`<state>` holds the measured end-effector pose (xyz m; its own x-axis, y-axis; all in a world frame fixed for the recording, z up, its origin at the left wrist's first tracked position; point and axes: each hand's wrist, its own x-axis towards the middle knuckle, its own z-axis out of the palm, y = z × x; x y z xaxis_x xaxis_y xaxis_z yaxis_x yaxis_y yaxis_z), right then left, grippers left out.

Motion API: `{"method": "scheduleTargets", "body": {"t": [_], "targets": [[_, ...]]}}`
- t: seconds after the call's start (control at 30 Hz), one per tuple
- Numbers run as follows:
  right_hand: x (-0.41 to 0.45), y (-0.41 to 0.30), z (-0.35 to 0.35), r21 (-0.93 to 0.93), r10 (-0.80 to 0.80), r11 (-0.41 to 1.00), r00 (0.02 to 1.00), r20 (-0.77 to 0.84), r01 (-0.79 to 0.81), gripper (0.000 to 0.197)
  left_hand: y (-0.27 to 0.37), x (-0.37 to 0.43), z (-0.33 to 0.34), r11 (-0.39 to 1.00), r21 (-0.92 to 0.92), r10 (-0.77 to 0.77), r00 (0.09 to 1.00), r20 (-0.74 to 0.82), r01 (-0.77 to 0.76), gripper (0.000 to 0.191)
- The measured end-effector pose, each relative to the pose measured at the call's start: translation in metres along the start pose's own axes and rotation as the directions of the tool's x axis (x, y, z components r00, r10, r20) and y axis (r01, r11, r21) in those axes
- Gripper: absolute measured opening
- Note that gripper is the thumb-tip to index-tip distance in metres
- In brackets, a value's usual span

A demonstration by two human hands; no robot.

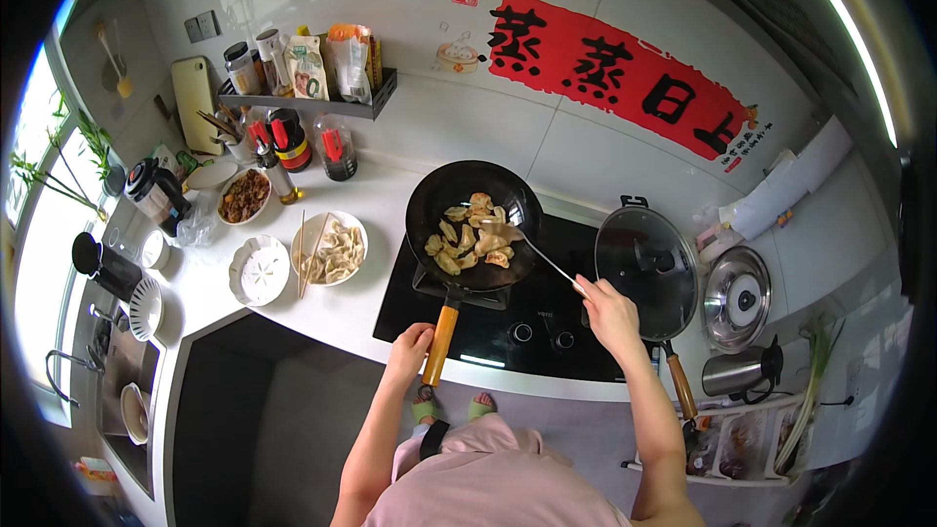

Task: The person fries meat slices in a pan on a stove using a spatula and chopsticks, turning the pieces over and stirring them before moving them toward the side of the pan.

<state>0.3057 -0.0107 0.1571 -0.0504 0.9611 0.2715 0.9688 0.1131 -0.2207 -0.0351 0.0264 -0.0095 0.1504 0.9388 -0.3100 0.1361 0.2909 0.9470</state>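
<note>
A black wok point(505, 194) with a wooden handle point(441, 344) sits on the left burner of a black glass hob. Browned dumplings point(467, 237) lie spread inside it. At the handle's left side is my left hand point(411, 351); its fingers touch the wood, but how firmly they hold it is hard to tell. My right hand point(609, 311) grips a metal spatula point(545, 258), whose blade is over the dumplings in the wok. A white bowl point(359, 223) of paler dumplings, with wooden chopsticks point(313, 256) across it, stands on the counter left of the hob.
A glass-lidded pan point(644, 274) stands on the hob's right. Beside it are a steel lid point(738, 300) and a steel kettle point(736, 373). Left are an empty scalloped bowl point(259, 271), a dish of brown food point(244, 196), bottles and a sink point(128, 359). A seasoning shelf point(315, 104) hangs above.
</note>
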Motion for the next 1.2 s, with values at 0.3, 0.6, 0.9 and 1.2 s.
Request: {"method": "scheduleTargets", "body": {"t": [0.3,0.6,0.9,1.2], "targets": [[-0.003,-0.005,-0.023,-0.038,0.037,0.999,0.999,0.006,-0.036,0.043,0.015,-0.01,0.006,0.996,0.092,-0.018,0.999,-0.032,0.021,0.036],[0.045,0.002,-0.029,-0.43,-0.122,0.894,0.992,0.037,0.126,0.051,0.036,-0.019,0.021,0.987,-0.007,-0.156,0.978,0.139,0.159,0.051],[0.125,-0.07,-0.031,-0.668,-0.047,0.654,0.9,0.432,0.355,0.015,0.041,-0.021,0.023,0.976,0.174,-0.15,0.984,0.097,0.131,0.063],[0.134,-0.007,-0.01,-0.344,-0.001,0.925,0.905,0.424,0.163,0.019,0.044,-0.022,0.023,0.973,0.185,-0.16,0.982,0.098,0.14,0.064]]}}
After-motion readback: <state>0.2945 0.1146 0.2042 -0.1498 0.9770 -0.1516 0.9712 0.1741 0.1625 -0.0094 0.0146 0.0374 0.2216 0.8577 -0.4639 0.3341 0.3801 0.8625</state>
